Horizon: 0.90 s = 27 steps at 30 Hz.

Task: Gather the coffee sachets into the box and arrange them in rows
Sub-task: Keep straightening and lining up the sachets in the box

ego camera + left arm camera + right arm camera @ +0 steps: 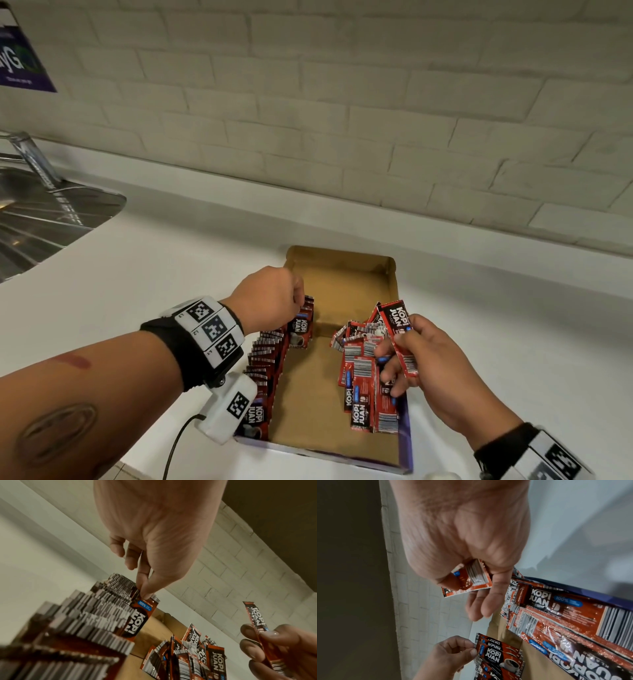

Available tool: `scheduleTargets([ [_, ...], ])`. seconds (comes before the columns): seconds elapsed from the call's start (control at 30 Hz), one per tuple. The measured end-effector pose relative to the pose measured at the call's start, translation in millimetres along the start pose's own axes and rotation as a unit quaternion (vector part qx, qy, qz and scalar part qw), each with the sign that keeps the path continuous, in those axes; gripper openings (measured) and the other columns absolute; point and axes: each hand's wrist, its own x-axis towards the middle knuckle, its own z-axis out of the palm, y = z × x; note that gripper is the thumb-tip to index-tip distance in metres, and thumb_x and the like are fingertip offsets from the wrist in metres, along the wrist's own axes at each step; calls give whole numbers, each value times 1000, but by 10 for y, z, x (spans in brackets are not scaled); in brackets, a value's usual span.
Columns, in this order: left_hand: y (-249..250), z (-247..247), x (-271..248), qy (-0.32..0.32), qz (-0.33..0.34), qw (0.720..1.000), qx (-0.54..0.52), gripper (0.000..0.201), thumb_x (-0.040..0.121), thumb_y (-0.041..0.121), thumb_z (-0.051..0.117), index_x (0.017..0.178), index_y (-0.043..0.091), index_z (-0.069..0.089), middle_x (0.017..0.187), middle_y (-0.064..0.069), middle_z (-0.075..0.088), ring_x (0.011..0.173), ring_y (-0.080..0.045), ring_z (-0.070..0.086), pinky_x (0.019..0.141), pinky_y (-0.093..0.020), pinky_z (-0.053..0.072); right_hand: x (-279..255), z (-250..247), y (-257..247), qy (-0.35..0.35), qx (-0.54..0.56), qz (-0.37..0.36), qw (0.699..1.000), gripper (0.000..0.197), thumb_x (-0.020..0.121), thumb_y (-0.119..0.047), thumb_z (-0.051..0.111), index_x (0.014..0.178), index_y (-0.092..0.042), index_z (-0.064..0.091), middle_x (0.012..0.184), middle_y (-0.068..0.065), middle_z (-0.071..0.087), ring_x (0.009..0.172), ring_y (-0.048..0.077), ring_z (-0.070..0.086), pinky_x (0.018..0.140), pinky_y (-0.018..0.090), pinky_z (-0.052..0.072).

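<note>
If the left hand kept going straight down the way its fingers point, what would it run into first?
Probably the front sachet of the upright row: the left hand already pinches its top edge, so pushing on would press it toward the box floor. Depth is uncertain.

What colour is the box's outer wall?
Purple on the box outer wall, plain brown inside; head view shows it best.

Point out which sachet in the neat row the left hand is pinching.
The far-end sachet, pinched at its top by the left hand; the rest of the row stands untouched.
</note>
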Motion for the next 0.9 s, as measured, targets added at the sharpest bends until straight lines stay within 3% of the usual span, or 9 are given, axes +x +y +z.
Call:
scheduleTargets([
  [0.4, -34, -26, 39, 22, -5, 999, 31, 17, 87, 19, 66, 80, 35, 63, 85, 14, 65, 88, -12, 63, 78, -31, 55, -1, -28, 40, -3, -6, 0, 1000, 14, 105, -8, 52, 112, -8, 63, 88, 14, 74, 64, 24, 63, 51, 34, 54],
  [0.5, 66, -126, -14, 48, 20, 999, 8, 10, 89, 25, 65, 80, 29, 65, 85, 13, 68, 84, -8, 64, 72, -24, 52, 0, -18, 28, -4, -23, -10, 1000, 11, 102, -8, 57, 110, -4, 63, 87, 13, 75, 63, 24, 63, 51, 34, 55],
  [0.6, 354, -278, -187, 28, 93, 991, -93, 14, 90, 40, 70, 89, 26, 70, 83, 12, 69, 61, 6, 57, 53, -10, 36, 6, -5, 20, -20, -60, -27, 998, 10, 100, -11, 62, 105, -3, 65, 87, 12, 77, 63, 23, 65, 56, 35, 57],
  [0.63, 460, -316, -258, 4, 117, 986, -120, 19, 89, 47, 70, 94, 28, 71, 79, 13, 67, 56, 6, 55, 50, -11, 34, 5, 5, 12, -26, -71, -35, 996, 9, 99, -11, 63, 103, -4, 67, 87, 12, 77, 63, 22, 66, 58, 35, 57],
  [0.7, 622, -336, -351, -44, 162, 983, -78, 29, 88, 56, 66, 108, 35, 70, 71, 11, 65, 55, 2, 55, 52, -17, 35, -11, 36, -13, -32, -102, -55, 993, 8, 98, -14, 66, 99, -8, 70, 81, 12, 77, 60, 22, 66, 61, 35, 57],
  [0.8, 693, -318, -403, -43, 188, 981, -28, 19, 93, 45, 67, 111, 39, 71, 59, 17, 59, 55, 6, 53, 53, -19, 34, -31, 74, -60, -16, -103, -83, 991, 6, 94, -17, 72, 96, -20, 76, 79, 9, 76, 62, 20, 68, 62, 29, 56],
  [0.9, 635, -328, -436, 8, 174, 978, -116, 15, 94, 35, 68, 106, 37, 77, 64, 19, 65, 52, 2, 56, 48, -16, 38, -2, 50, -65, -3, 29, -47, 998, 32, 86, -18, 76, 116, -25, 70, 106, 6, 77, 81, 20, 74, 59, 28, 56],
])
